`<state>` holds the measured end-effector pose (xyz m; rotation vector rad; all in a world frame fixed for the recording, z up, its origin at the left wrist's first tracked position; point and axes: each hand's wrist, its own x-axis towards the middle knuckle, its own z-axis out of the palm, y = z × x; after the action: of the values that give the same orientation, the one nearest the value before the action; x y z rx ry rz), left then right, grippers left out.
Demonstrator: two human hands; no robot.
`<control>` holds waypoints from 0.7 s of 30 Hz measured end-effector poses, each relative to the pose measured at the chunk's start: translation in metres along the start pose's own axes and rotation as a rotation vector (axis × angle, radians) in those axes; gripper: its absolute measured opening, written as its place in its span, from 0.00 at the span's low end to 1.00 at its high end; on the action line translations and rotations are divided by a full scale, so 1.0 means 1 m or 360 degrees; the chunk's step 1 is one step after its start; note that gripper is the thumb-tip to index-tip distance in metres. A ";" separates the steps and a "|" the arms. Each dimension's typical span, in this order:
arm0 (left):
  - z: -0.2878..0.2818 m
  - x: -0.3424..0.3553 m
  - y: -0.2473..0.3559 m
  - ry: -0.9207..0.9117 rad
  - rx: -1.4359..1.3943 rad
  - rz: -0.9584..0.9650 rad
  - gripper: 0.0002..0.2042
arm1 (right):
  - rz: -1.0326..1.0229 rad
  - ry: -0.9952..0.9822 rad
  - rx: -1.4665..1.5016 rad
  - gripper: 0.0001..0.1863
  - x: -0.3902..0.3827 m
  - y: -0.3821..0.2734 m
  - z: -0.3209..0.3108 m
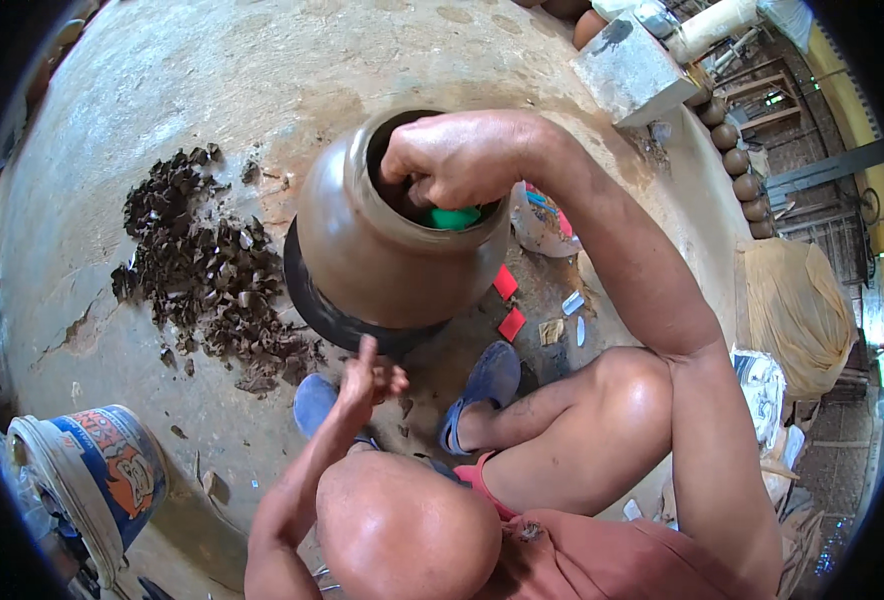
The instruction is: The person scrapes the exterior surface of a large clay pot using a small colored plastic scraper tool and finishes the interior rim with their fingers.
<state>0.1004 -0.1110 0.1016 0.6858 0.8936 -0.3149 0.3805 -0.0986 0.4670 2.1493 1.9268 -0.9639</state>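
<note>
A large round brown clay pot [392,265] stands on a dark round base [312,305] on the floor in front of me. My right hand [452,165] reaches over its rim into the mouth, fingers curled. Below those fingers, just inside the rim, shows a bright green flat piece [454,217] that the hand appears to grip; the fingertips are hidden. My left hand [370,380] hovers in front of the base, holding nothing, with its index finger stretched out toward the pot and the other fingers loosely bent.
Dark clay scraps [212,275] lie heaped left of the pot. Red pieces [507,300] and small flat bits lie at its right, by a shallow container [547,225]. A white and blue bucket [112,470] stands at lower left, a pale block [632,70] at far right.
</note>
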 end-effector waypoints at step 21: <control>-0.010 0.028 0.047 0.0644 -0.0256 0.0790 0.36 | -0.0038 0.0137 0.0347 0.09 -0.019 -0.009 0.002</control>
<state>0.1358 -0.0684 0.0941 0.8090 1.0807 0.3480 0.3710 -0.1144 0.4784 2.3245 1.9725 -1.1534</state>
